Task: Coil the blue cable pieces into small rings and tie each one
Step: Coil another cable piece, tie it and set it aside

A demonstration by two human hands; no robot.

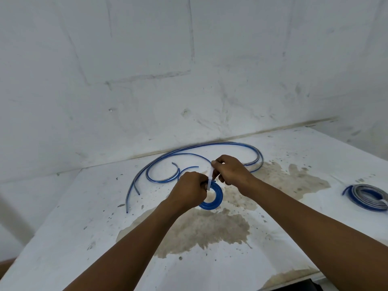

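Gripping blue ring (212, 199), left hand (190, 191); right hand (231, 172) pinching tie (210, 180).

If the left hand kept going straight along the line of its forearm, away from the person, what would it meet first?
Probably the loose cable pieces lying on the table just beyond the left hand, then the wall. The hand now grips the small blue coil, and depth is hard to judge from this one view.

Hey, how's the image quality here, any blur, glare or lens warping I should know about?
Head view: soft, even light, no glare and only faint shadows; wide-angle lens bows the white stained table's far edge; the small blue coiled cable ring, the left hand and right hand look reasonably sharp; the white tie strip is slightly smeared; the blue-grey tied coil near the right border looks softer.
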